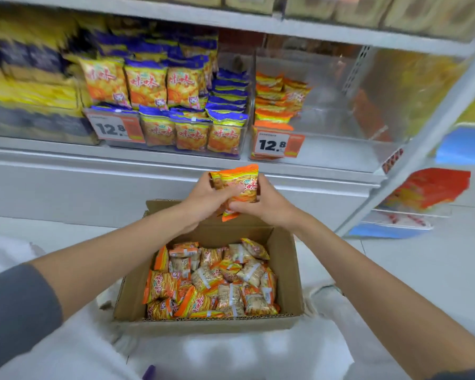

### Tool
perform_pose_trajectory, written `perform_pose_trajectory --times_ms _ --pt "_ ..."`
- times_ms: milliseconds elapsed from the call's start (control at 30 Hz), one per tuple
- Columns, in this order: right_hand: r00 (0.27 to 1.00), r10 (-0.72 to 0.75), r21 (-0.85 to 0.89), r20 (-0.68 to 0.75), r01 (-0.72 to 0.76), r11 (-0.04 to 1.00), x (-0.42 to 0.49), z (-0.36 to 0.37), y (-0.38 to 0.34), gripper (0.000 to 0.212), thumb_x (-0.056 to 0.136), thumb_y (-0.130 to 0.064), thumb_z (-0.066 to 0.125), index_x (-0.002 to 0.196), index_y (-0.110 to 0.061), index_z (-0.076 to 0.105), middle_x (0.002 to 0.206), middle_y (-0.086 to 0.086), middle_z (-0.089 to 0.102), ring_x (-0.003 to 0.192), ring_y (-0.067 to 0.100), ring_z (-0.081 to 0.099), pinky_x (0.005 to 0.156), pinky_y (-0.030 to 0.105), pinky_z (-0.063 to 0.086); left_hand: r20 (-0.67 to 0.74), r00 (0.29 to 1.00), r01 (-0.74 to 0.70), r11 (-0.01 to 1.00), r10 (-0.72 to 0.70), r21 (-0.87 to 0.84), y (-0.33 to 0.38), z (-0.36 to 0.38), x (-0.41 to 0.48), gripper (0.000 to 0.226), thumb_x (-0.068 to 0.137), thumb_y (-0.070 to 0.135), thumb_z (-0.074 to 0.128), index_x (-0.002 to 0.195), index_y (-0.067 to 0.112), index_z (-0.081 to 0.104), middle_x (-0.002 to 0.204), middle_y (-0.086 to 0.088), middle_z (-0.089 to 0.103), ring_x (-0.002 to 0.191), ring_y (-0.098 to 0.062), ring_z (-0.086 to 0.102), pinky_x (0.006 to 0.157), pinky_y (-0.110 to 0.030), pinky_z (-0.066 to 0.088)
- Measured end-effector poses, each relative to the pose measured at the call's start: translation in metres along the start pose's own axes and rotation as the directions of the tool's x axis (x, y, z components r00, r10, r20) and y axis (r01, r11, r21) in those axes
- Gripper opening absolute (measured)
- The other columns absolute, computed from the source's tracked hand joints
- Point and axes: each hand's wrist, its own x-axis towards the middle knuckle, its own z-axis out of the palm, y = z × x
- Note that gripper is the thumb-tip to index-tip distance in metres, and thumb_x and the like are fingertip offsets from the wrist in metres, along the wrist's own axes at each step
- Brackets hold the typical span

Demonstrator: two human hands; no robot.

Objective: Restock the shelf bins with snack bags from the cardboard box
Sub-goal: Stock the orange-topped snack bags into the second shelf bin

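Note:
An open cardboard box [285,272] sits low in front of me, holding several small orange snack bags [211,281]. Above its far edge, my left hand [203,200] and my right hand [269,205] together grip a small bunch of orange snack bags [240,185], held upright. Straight ahead on the shelf stands a clear bin [337,138] with a short stack of matching orange bags [280,100] at its left side and much free space to the right. A "12.8" price tag [279,145] hangs on its front.
Left of it, another clear bin [242,152] is packed with purple-topped orange bags [187,133]. A white shelf ledge [148,163] runs below the bins. A slanted white upright [428,127] stands at right, with orange packs [433,187] beyond it.

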Motion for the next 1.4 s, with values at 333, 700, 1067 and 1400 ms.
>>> perform_pose_trajectory --times_ms 333,700,1067,1400 --pt "0.996 -0.094 0.306 0.008 0.087 0.948 -0.008 -0.106 -0.066 0.067 0.071 -0.013 0.075 0.132 -0.01 0.048 0.122 0.013 0.065 0.109 0.027 0.065 0.093 0.035 0.054 0.223 0.952 -0.236 0.966 0.207 0.11 0.127 0.044 0.019 0.036 0.091 0.038 0.062 0.121 0.023 0.05 0.112 0.004 0.064 0.096 -0.012 0.066 0.076 -0.028 0.058" --pt "0.915 0.039 0.177 -0.401 0.035 0.984 0.08 -0.238 -0.043 0.066 0.06 -0.002 0.084 0.116 -0.009 0.051 0.113 0.011 0.067 0.101 0.024 0.067 0.092 0.035 0.054 -0.019 0.793 -0.451 0.609 0.608 0.652 0.151 0.031 0.141 0.022 0.084 0.04 0.071 0.082 0.021 0.059 0.078 0.003 0.049 0.067 -0.009 0.047 0.063 -0.027 0.036" --pt "0.968 0.246 -0.08 -0.039 -0.248 0.965 0.161 -0.231 -0.016 0.046 0.076 -0.01 0.081 0.118 -0.014 0.061 0.119 0.002 0.068 0.11 0.017 0.063 0.088 0.025 0.049 -0.128 0.69 -0.574 0.646 0.712 0.503 0.131 0.036 0.158 0.02 0.086 0.019 0.071 0.074 0.014 0.056 0.072 0.002 0.046 0.059 -0.003 0.045 0.054 -0.011 0.037" --pt "0.965 0.162 0.029 -0.204 -0.16 0.987 0.162 -0.228 -0.024 0.089 0.075 -0.001 0.078 0.147 -0.025 0.032 0.123 -0.001 0.059 0.109 0.021 0.062 0.094 0.039 0.054 -0.132 0.675 -0.613 0.652 0.726 0.446 0.128 0.036 0.158 0.021 0.087 0.021 0.07 0.072 0.021 0.055 0.074 0.004 0.046 0.06 -0.002 0.045 0.056 -0.013 0.036"
